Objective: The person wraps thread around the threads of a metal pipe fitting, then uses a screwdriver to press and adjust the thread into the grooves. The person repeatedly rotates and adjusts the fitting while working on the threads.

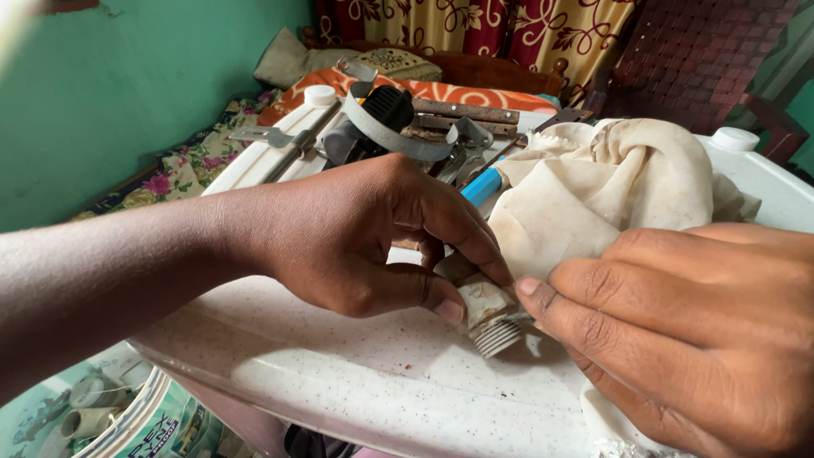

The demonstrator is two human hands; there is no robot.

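Observation:
My left hand [373, 233] pinches a small grey threaded pipe fitting [490, 315] between thumb and fingers, just above the white speckled table [356, 365]. The fitting's ribbed threaded end points down toward the table. My right hand [678, 326] grips the same fitting from the right with thumb and forefinger and presses a cream-coloured cloth [610, 187] against it. The cloth bunches up behind and under my right hand. The fitting's upper part is hidden by my fingers.
A heap of metal tools, a curved metal band [390, 136] and a blue-handled tool [482, 187] lie at the table's far side. Two white caps [320, 95] [734, 139] mark the corners. A bucket of pipe pieces [102, 416] stands lower left. A brown chair [704, 59] stands behind.

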